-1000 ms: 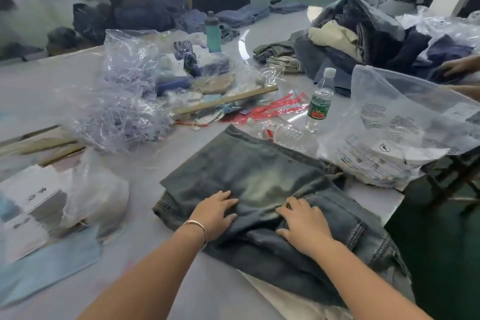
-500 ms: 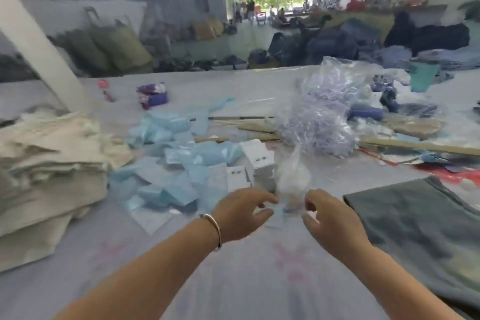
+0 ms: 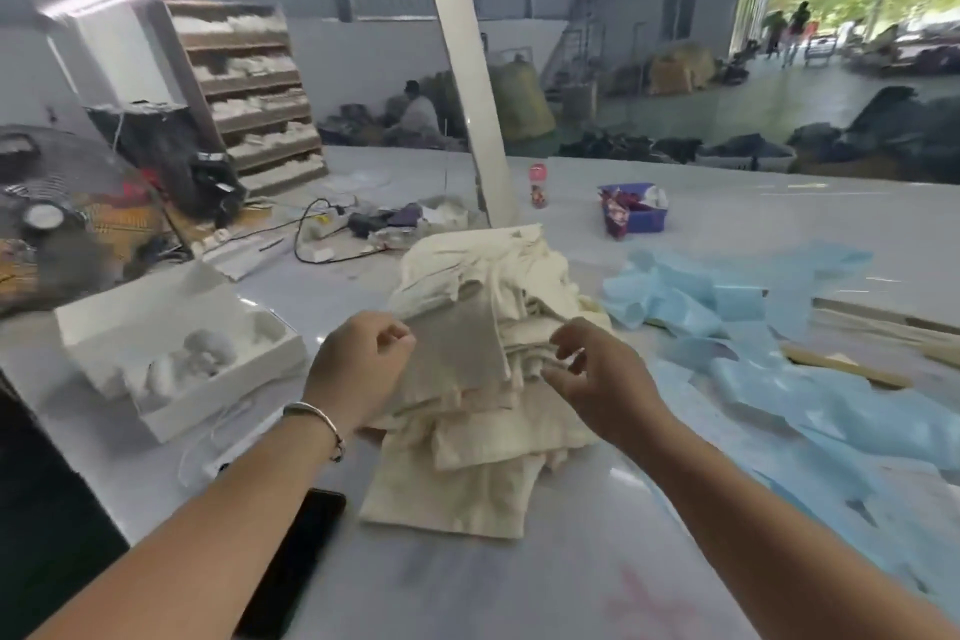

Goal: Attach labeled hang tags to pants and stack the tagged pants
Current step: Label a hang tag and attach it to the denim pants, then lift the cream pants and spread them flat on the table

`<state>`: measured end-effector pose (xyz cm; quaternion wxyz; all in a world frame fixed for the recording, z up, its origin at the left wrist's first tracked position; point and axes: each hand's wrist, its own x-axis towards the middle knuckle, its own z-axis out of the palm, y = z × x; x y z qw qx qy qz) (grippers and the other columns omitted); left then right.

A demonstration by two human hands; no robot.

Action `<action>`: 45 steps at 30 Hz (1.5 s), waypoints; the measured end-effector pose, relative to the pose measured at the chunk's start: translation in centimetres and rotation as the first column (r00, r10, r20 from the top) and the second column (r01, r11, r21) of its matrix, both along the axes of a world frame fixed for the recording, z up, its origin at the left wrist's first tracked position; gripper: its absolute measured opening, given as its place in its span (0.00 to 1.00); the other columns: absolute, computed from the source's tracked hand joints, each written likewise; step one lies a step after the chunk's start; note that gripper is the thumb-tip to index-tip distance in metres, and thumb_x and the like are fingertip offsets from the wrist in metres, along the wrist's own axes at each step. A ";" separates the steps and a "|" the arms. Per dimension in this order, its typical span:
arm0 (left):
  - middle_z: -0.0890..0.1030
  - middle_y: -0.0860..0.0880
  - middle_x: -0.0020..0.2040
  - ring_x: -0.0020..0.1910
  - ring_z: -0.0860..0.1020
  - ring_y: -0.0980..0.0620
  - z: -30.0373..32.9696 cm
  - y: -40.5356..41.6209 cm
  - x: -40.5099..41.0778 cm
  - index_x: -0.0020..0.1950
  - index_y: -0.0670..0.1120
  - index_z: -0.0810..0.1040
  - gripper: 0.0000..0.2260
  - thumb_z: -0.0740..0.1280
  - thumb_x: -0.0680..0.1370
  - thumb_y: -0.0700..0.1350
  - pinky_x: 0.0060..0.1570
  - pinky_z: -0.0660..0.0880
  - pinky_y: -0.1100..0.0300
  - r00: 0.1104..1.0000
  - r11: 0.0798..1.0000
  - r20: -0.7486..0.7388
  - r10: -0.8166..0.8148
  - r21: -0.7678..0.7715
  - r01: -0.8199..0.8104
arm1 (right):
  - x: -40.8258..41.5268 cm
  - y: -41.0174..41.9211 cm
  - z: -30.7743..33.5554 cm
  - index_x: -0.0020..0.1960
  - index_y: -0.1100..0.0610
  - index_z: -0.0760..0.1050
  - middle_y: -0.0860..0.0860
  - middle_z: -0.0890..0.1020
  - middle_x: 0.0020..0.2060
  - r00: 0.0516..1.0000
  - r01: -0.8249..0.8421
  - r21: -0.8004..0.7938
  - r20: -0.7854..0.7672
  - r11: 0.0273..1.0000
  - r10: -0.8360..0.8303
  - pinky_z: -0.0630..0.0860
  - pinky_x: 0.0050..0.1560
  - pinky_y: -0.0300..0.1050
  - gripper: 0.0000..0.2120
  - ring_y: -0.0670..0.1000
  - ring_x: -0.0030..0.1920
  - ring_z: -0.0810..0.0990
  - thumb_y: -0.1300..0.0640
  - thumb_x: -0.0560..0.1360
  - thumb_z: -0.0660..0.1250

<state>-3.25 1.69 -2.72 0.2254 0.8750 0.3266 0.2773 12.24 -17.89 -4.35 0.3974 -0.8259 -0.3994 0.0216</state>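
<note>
While the tabletop (image 3: 597, 572) carries a cream pants stack (image 3: 483, 379) at its middle, blue sheets (image 3: 779, 379) lie right of it, a white box (image 3: 171, 359) left, and both hands hover before it, left hand (image 3: 358, 369) loosely curled, right hand (image 3: 597, 379) loosely curled, neither plainly gripping.

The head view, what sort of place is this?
Likely a garment warehouse or packing floor: a stack of cream pants on a big work table, stocked shelving, and clothing heaps behind.

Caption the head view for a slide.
Both hands, left hand and right hand, reach over a pile of cream fabric on the white table.
</note>
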 end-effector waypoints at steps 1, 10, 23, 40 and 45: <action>0.81 0.50 0.46 0.48 0.79 0.50 0.0 2.6 0.3 0.48 0.46 0.82 0.04 0.69 0.76 0.45 0.46 0.72 0.60 1.000 1.000 0.012 0.018 -0.017 -0.018 | 0.3 2.9 0.5 0.54 0.52 0.74 0.47 0.79 0.45 0.999 0.018 0.034 -0.033 0.999 -0.017 0.71 0.43 0.44 0.12 0.50 0.43 0.77 0.53 0.72 0.71; 0.70 0.53 0.72 0.72 0.66 0.54 -3.9 12.5 7.9 0.74 0.52 0.67 0.36 0.73 0.69 0.63 0.71 0.62 0.59 0.912 0.921 -0.133 -0.388 -0.047 0.386 | 4.6 18.6 3.1 0.34 0.55 0.69 0.50 0.74 0.33 0.972 0.199 -0.193 -0.086 0.961 -0.219 0.62 0.31 0.42 0.14 0.55 0.40 0.73 0.49 0.73 0.68; 0.84 0.42 0.43 0.42 0.81 0.38 1.1 13.6 9.1 0.57 0.45 0.81 0.11 0.69 0.75 0.44 0.35 0.70 0.57 0.946 0.895 0.199 -0.255 0.418 0.153 | 7.2 19.7 6.0 0.52 0.67 0.74 0.63 0.85 0.41 0.476 0.207 0.127 -0.880 0.970 0.014 0.80 0.31 0.46 0.32 0.58 0.38 0.85 0.35 0.73 0.65; 0.81 0.44 0.42 0.38 0.80 0.47 -6.0 18.6 2.4 0.45 0.42 0.80 0.25 0.68 0.70 0.65 0.34 0.75 0.60 0.938 0.210 0.334 0.096 -0.928 0.309 | 3.1 10.9 0.4 0.67 0.60 0.74 0.60 0.78 0.62 0.282 -0.003 0.729 -0.656 0.684 0.700 0.70 0.65 0.58 0.27 0.64 0.65 0.72 0.48 0.72 0.71; 0.81 0.40 0.60 0.58 0.81 0.41 -7.9 17.9 1.7 0.61 0.42 0.81 0.26 0.77 0.67 0.53 0.52 0.79 0.49 0.860 -0.070 0.482 0.167 -0.865 0.498 | 3.5 13.4 0.5 0.65 0.59 0.76 0.61 0.79 0.61 0.191 0.055 0.491 -0.860 0.870 0.473 0.79 0.53 0.54 0.35 0.62 0.59 0.79 0.35 0.68 0.68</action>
